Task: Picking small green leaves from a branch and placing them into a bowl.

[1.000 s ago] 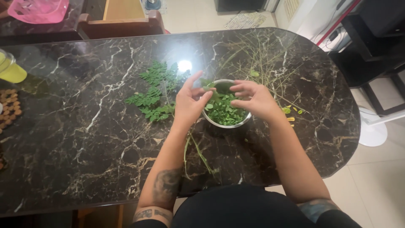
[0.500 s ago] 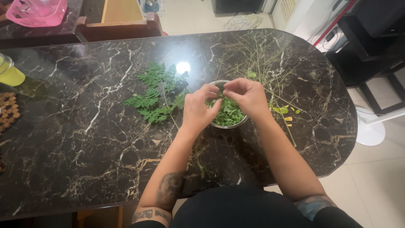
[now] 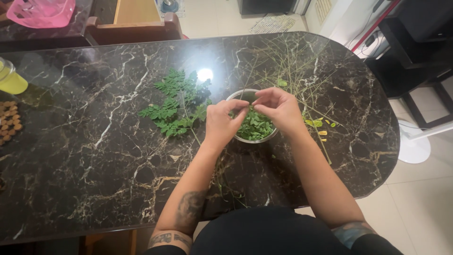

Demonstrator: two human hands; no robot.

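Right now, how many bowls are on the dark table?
1. The metal bowl of green leaves sits mid-table, under the left hand and right hand. A pink basket lies on another surface, top left. More could be out of view.

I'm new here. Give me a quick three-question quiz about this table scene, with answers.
1. True or false: both hands are over the metal bowl.
2. What fills the bowl?
3. The leafy sprigs lie on which side of the bowl: A the person's left, B the person's right?

Key: 1. True: the left hand and right hand meet above it. 2. Small green leaves. 3. A; bare stems lie on the right of the marble table.
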